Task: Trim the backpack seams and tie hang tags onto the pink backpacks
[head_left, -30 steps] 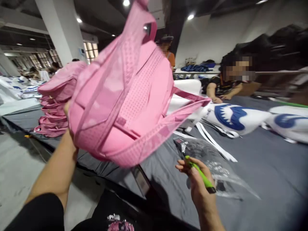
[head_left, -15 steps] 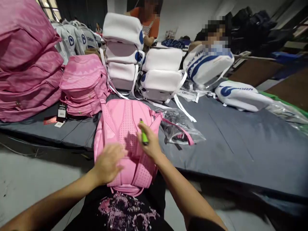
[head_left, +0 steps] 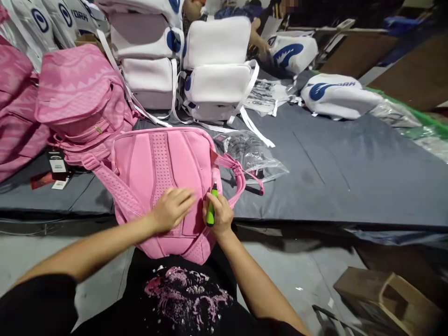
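Observation:
A pink backpack [head_left: 138, 163] leans at the table edge against my lap, its padded back panel facing me and its shoulder straps spread to both sides. My left hand [head_left: 172, 210] is over the middle of that panel, fingers stretched out, slightly blurred and holding nothing. Closed round a slim green tool with black ends [head_left: 212, 205], my right hand [head_left: 220, 215] rests at the panel's right edge. The tool points upward; its exact kind is not clear. Beside the pack, a clear plastic bag [head_left: 254, 156] with dark contents lies on the table.
More pink backpacks [head_left: 75, 88] stand at the left, with hang tags [head_left: 58, 165] by them. White backpacks [head_left: 217, 88] are stacked behind; another white backpack [head_left: 339, 95] lies at the right of the grey-covered table [head_left: 315, 177]. A person's hand [head_left: 261, 44] touches a white pack. A cardboard box [head_left: 388, 298] sits on the floor.
My view has shifted right and down. The pink backpack's straps are now spread out sideways. My left hand has moved right over the panel; my right hand has settled at its right edge.

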Action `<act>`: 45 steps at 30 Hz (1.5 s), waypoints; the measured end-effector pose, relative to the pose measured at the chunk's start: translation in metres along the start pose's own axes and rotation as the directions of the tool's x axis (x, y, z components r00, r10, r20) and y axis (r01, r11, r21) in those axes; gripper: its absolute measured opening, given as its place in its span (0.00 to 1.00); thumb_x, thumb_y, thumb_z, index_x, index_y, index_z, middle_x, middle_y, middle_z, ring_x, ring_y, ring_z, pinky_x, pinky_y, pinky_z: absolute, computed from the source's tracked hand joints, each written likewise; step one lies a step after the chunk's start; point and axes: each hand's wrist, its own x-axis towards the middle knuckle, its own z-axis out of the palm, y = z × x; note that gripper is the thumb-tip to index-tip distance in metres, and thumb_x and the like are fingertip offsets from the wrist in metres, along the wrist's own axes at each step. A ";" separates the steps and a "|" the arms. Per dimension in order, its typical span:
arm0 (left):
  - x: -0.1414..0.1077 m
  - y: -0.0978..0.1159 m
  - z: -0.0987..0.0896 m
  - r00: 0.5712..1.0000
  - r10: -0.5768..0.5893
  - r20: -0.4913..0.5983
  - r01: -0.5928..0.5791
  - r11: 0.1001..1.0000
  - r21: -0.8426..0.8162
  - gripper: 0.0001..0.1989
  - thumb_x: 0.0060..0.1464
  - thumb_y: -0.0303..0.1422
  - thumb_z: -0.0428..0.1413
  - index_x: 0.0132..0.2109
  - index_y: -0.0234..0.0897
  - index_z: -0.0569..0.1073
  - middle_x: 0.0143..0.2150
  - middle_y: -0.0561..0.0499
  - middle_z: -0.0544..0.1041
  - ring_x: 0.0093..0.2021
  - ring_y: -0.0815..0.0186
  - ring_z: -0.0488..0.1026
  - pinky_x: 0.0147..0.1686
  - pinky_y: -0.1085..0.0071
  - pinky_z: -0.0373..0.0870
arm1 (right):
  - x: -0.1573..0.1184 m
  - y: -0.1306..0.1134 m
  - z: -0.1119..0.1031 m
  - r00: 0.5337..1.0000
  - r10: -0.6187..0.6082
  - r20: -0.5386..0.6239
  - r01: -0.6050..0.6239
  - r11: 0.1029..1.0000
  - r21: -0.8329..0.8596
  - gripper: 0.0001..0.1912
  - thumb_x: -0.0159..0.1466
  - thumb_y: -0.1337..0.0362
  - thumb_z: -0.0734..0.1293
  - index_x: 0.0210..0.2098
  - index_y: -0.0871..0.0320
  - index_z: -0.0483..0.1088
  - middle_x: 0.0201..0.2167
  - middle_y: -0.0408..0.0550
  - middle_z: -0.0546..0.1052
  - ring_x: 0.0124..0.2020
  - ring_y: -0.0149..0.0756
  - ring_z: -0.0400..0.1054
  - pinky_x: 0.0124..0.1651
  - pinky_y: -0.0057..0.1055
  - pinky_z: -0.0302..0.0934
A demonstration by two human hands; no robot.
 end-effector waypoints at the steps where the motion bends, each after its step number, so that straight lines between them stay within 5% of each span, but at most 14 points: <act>1: 0.033 -0.013 -0.004 0.997 0.074 0.030 -0.075 0.997 0.035 0.22 0.65 0.35 0.48 0.63 0.38 0.69 0.63 0.42 0.72 0.64 0.53 0.66 0.59 0.53 0.63 | 0.002 0.001 0.003 1.000 0.011 0.012 -0.012 1.000 0.024 0.22 0.67 0.69 0.65 0.60 0.54 0.62 0.41 0.52 0.77 0.39 0.39 0.74 0.39 0.35 0.71; 5: 0.129 -0.055 -0.007 0.921 0.286 0.266 -0.312 0.948 0.060 0.21 0.60 0.46 0.57 0.45 0.30 0.78 0.44 0.38 0.78 0.47 0.52 0.73 0.48 0.58 0.63 | 0.006 0.007 0.008 0.989 0.123 0.081 -0.131 0.985 0.111 0.18 0.68 0.68 0.65 0.57 0.56 0.65 0.38 0.51 0.78 0.37 0.38 0.75 0.40 0.34 0.72; 11: 0.158 -0.084 0.000 0.811 0.389 0.437 -0.409 0.911 -0.053 0.22 0.58 0.52 0.57 0.33 0.37 0.80 0.37 0.45 0.77 0.42 0.58 0.69 0.47 0.59 0.56 | -0.002 0.008 0.010 0.978 0.187 0.089 -0.196 0.974 0.115 0.19 0.66 0.71 0.66 0.56 0.57 0.66 0.38 0.52 0.78 0.38 0.39 0.75 0.40 0.34 0.71; 15: 0.173 -0.137 -0.011 0.813 0.368 0.452 -0.438 0.897 0.058 0.27 0.61 0.56 0.50 0.35 0.39 0.80 0.41 0.48 0.77 0.49 0.58 0.64 0.58 0.54 0.51 | -0.011 0.005 0.016 0.976 0.185 0.116 -0.195 0.977 0.085 0.21 0.66 0.71 0.66 0.58 0.55 0.66 0.40 0.54 0.77 0.38 0.40 0.74 0.39 0.35 0.71; 20: 0.189 -0.201 -0.028 0.878 0.293 0.378 -0.368 0.918 0.144 0.29 0.62 0.57 0.48 0.37 0.36 0.78 0.50 0.46 0.74 0.60 0.56 0.54 0.67 0.44 0.39 | -0.019 0.005 0.018 0.970 0.187 0.159 -0.200 0.977 0.077 0.23 0.66 0.71 0.66 0.60 0.54 0.66 0.44 0.55 0.77 0.42 0.41 0.75 0.40 0.35 0.72; 22: 0.181 -0.193 -0.027 0.891 0.289 0.351 -0.353 0.926 0.135 0.29 0.59 0.58 0.50 0.36 0.36 0.78 0.54 0.45 0.73 0.63 0.53 0.53 0.67 0.42 0.38 | -0.018 0.007 0.016 0.967 0.205 0.151 -0.225 0.965 0.132 0.22 0.67 0.71 0.66 0.59 0.54 0.67 0.43 0.54 0.78 0.42 0.40 0.76 0.42 0.35 0.73; 26: 0.146 -0.132 -0.015 0.881 0.294 0.370 -0.326 0.945 0.026 0.30 0.54 0.62 0.54 0.37 0.37 0.77 0.50 0.44 0.74 0.56 0.51 0.63 0.63 0.44 0.52 | -0.010 0.008 0.004 0.920 0.356 0.163 -0.390 0.857 0.337 0.20 0.68 0.71 0.66 0.58 0.53 0.66 0.42 0.50 0.80 0.42 0.37 0.78 0.46 0.36 0.75; 30: 0.118 -0.083 -0.007 0.914 0.231 0.334 -0.237 0.971 -0.024 0.25 0.54 0.56 0.59 0.39 0.37 0.76 0.40 0.46 0.76 0.48 0.54 0.67 0.63 0.42 0.55 | 0.011 -0.004 -0.009 0.756 0.607 0.243 -0.638 0.602 0.480 0.15 0.69 0.64 0.66 0.55 0.54 0.67 0.41 0.49 0.80 0.31 0.34 0.79 0.38 0.33 0.77; 33: 0.104 -0.075 -0.002 0.940 0.209 0.270 -0.206 0.978 -0.040 0.19 0.58 0.50 0.58 0.39 0.37 0.76 0.39 0.47 0.76 0.48 0.55 0.68 0.65 0.42 0.54 | 0.031 -0.014 -0.009 0.661 0.694 0.285 -0.690 0.414 0.594 0.11 0.69 0.59 0.66 0.50 0.55 0.68 0.36 0.45 0.79 0.23 0.29 0.75 0.26 0.27 0.73; 35: 0.094 -0.074 0.003 0.961 0.199 0.190 -0.191 0.980 -0.059 0.17 0.61 0.49 0.55 0.39 0.38 0.75 0.40 0.48 0.76 0.51 0.56 0.68 0.67 0.44 0.53 | 0.039 -0.016 -0.005 0.625 0.730 0.277 -0.698 0.364 0.616 0.10 0.69 0.57 0.67 0.46 0.56 0.69 0.31 0.42 0.78 0.19 0.27 0.71 0.20 0.23 0.68; 39: 0.077 -0.071 0.011 0.980 0.135 0.149 -0.119 0.987 -0.110 0.16 0.67 0.46 0.47 0.40 0.42 0.74 0.46 0.50 0.77 0.58 0.58 0.66 0.72 0.47 0.47 | 0.043 -0.014 0.002 0.624 0.746 0.232 -0.701 0.404 0.587 0.09 0.68 0.58 0.68 0.43 0.56 0.69 0.24 0.38 0.75 0.17 0.26 0.68 0.19 0.23 0.64; 45: 0.076 -0.067 0.015 0.974 0.078 0.211 -0.024 0.968 -0.249 0.14 0.66 0.44 0.48 0.41 0.42 0.73 0.49 0.51 0.76 0.62 0.59 0.65 0.75 0.48 0.42 | 0.043 -0.015 0.009 0.666 0.699 0.261 -0.737 0.561 0.377 0.10 0.70 0.57 0.65 0.44 0.56 0.68 0.27 0.40 0.75 0.23 0.30 0.72 0.31 0.31 0.71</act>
